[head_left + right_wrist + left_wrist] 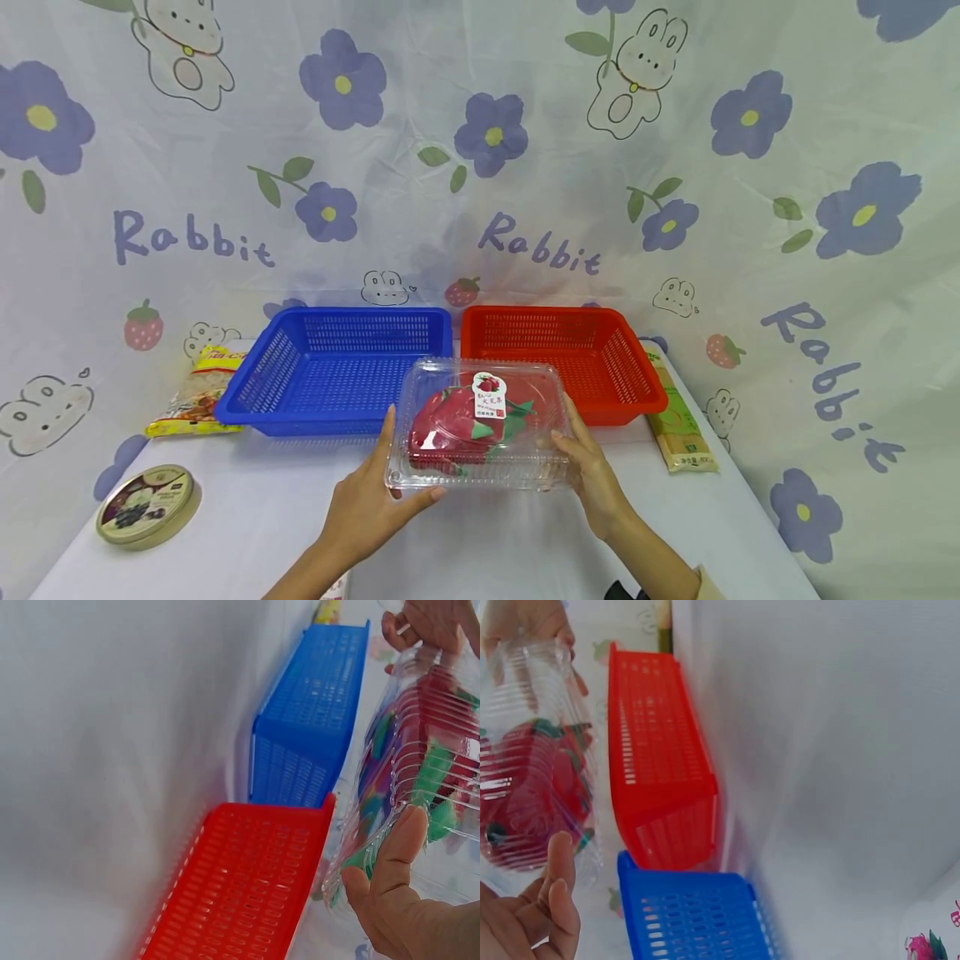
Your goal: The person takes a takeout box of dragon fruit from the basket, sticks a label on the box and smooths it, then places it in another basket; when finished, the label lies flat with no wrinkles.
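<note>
A clear plastic clamshell box (480, 475) with a pink-red dragon fruit (442, 429) and a white fruit label (490, 396) is held up off the table between both hands. My left hand (367, 504) grips its left end, thumb at the near side. The right hand (596, 479) grips the opposite end. Behind the box stand a blue basket (330, 425) and a red basket (626, 408), side by side. In the left wrist view the ridged wall of the box (525, 690) shows; in the right wrist view the right hand (397, 892) presses on it.
Left of the blue basket lies a yellow-edged food bag (198, 392), with a round gold tin (146, 504) nearer. A green-and-tan packet (678, 417) lies right of the red basket. A patterned curtain (420, 208) hangs behind the white table (255, 517).
</note>
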The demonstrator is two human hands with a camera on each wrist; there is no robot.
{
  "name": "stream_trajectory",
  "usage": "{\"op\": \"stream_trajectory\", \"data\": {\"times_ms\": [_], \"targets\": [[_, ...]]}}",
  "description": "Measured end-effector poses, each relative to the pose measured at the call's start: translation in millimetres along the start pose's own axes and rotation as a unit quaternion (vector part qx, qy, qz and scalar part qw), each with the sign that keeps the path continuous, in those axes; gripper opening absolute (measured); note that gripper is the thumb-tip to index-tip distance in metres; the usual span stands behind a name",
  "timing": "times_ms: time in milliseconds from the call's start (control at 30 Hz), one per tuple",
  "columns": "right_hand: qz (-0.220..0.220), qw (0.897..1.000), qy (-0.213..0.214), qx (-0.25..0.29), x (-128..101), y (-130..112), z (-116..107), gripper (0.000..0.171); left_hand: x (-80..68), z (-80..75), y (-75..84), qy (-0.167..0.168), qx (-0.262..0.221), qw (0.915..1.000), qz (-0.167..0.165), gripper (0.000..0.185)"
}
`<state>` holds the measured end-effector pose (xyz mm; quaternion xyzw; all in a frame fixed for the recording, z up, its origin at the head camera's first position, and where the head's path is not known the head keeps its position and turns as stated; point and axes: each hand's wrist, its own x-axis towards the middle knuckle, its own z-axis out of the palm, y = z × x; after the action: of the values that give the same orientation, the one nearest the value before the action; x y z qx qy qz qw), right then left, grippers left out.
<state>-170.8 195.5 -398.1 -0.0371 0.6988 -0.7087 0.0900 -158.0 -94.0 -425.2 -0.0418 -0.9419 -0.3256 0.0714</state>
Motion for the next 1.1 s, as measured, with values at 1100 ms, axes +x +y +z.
{"op": "stream_trajectory", "data": {"times_ms": [1100], "targets": [[-0.011,1.0,0.026,-0.001,20,-9,-20,0.069,38.9,2.8,15.5,-0.021,-0.025,0.9991,0.027,0.118]]}}
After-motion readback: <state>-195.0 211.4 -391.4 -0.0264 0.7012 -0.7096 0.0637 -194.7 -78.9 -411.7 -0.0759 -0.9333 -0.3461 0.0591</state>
